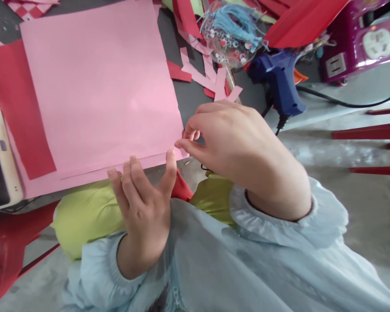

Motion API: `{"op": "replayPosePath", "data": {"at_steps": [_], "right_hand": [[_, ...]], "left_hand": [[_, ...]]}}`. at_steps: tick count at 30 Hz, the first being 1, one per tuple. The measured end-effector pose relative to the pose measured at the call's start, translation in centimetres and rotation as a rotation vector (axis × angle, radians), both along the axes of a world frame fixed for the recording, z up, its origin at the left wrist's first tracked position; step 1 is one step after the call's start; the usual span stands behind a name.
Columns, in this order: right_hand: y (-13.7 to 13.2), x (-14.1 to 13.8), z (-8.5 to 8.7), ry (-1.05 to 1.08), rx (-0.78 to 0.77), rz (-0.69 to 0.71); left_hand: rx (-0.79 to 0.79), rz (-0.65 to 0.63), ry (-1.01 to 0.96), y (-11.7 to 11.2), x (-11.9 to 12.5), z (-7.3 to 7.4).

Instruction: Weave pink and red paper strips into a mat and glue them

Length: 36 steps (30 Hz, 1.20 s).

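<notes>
A large sheet of pink paper (104, 86) lies on the dark table, with a thin slit or edge line running along its near side. My left hand (146, 212) rests its fingertips on that near edge, fingers stretched and thumb spread apart. At the sheet's near right corner, my right hand (230, 138) has its thumb and curled fingers brought together on the paper's edge; what lies between the fingertips is partly hidden. A strip of red paper (22, 112) lies along the left side of the pink sheet.
A phone (1, 151) lies at the left edge. Beyond my right hand are pink paper scraps (201, 78), a clear dish (229, 58) of googly eyes and blue thread, a blue glue gun (279, 80) with its cord, and a purple power socket box (357, 47). Red stool parts (367, 130) stand at right.
</notes>
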State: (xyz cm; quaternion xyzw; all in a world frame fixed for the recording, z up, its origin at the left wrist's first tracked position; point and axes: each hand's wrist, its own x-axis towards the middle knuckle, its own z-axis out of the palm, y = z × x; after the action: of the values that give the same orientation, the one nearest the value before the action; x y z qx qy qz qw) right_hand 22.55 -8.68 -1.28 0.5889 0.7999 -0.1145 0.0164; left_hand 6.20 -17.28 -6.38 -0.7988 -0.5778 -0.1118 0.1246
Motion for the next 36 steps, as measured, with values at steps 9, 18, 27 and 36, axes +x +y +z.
{"op": "replayPosePath", "data": {"at_steps": [9, 18, 27, 36], "right_hand": [[0.7, 0.8, 1.4, -0.018, 0.016, -0.169], [-0.6, 2.8, 1.3, 0.136, -0.042, 0.136], [-3.8, 2.6, 0.9, -0.069, 0.011, 0.225], [-6.5, -0.4, 0.2, -0.243, 0.293, 0.239]], "left_hand": [[-0.032, -0.086, -0.128, 0.0, 0.5, -0.7], [-0.030, -0.144, -0.114, 0.3, 0.8, -0.9], [-0.035, -0.117, -0.008, 0.2, 1.0, -0.3], [0.055, -0.034, -0.043, -0.8, 1.3, -0.7]]}}
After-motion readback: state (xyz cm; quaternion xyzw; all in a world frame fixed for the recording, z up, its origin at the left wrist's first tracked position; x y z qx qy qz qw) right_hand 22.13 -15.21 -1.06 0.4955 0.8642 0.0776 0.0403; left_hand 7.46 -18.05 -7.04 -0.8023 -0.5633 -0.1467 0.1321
